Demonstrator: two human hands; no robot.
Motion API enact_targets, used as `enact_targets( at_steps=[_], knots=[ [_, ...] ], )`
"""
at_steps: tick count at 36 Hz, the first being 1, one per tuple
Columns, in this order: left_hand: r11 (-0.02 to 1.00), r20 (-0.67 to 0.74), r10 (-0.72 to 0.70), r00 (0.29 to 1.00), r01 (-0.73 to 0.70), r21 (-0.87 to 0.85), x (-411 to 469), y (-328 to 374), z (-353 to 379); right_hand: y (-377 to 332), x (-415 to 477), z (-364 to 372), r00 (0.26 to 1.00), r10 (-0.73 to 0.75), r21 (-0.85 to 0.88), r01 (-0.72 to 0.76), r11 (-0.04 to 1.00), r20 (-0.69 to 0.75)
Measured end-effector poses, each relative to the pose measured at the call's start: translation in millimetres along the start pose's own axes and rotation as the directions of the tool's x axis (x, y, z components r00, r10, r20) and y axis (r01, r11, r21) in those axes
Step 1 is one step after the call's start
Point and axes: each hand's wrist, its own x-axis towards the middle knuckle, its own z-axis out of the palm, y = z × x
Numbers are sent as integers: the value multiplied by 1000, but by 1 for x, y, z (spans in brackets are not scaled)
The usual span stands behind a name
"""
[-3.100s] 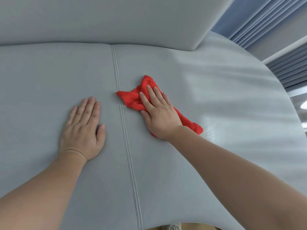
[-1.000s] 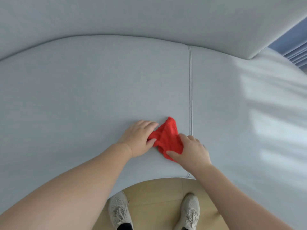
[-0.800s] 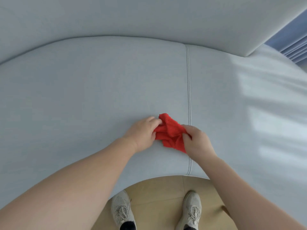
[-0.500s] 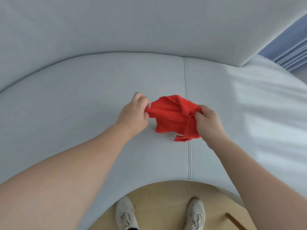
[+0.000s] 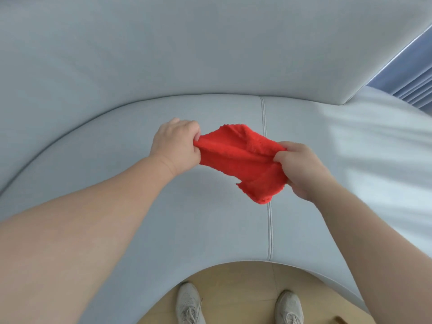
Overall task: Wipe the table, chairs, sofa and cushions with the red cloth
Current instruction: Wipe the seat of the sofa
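I've lifted the red cloth off the sofa — both hands, left and right, pinch its ends, stretching it before more wiping.

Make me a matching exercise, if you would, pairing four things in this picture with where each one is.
1. red terry cloth
2. pale grey upholstered sofa seat
3. pale grey laced shoes
4. blue-grey pleated curtain

a. on the tan floor
b. at the upper right edge
c. held up between the left hand and right hand
d. beneath the cloth, crossed by a stitched seam

Pairs: 1-c; 2-d; 3-a; 4-b
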Motion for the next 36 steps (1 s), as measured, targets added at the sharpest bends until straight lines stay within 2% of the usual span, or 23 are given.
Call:
enact_targets(
  at_steps=[2,3,5,6,7,8,10,11,12,13,16,17,19,20,23,26,30,36],
  knots=[
    [998,52,11,999,-15,65,4,4,9,7,7,0,996,86,77,-89,993,37],
    [995,73,1,997,-8,99,6,6,16,14,12,1,997,71,47,-72,996,17],
    [990,110,-24,994,8,142,6,11,33,32,22,2,993,-103,-185,91,979,-57],
    [989,123,-22,992,4,146,3,14,43,41,24,3,974,-223,-329,203,922,-25],
    [990,131,-14,991,-4,140,-1,15,53,52,26,4,950,-297,-454,308,836,97],
    [992,140,-5,990,-14,129,-6,16,62,67,28,5,914,-298,-570,404,715,275],
    [992,177,13,984,-35,119,-21,13,79,96,26,9,814,-131,-745,573,342,566],
    [992,200,18,980,-43,121,-28,10,87,109,25,11,783,-39,-764,616,193,621],
    [992,215,13,977,-40,121,-33,6,93,117,22,12,766,6,-762,638,110,642],
    [993,223,-3,975,-24,118,-37,2,99,121,19,14,754,-19,-751,655,83,656],
    [992,223,-78,972,54,111,-43,-12,114,131,27,21,736,-315,-739,660,136,599],
    [992,214,-94,972,72,108,-44,-17,120,132,34,25,756,-333,-777,622,99,563],
    [991,188,-105,977,86,106,-42,-24,131,138,48,34,806,-229,-834,549,-58,546],
    [990,172,-107,979,90,105,-41,-28,136,144,55,39,814,-185,-834,542,-101,551],
    [991,127,-115,985,105,80,-34,-40,150,154,64,46,802,-187,-823,559,-99,568],
    [991,156,-123,980,112,76,-29,-50,164,160,66,54,765,-351,-829,555,-67,540],
    [991,166,-104,981,89,98,-27,-59,175,154,88,64,738,-477,-837,547,9,477],
    [993,159,-74,985,58,101,-28,-62,180,112,166,67,745,-519,-849,524,67,418]
  ],
)
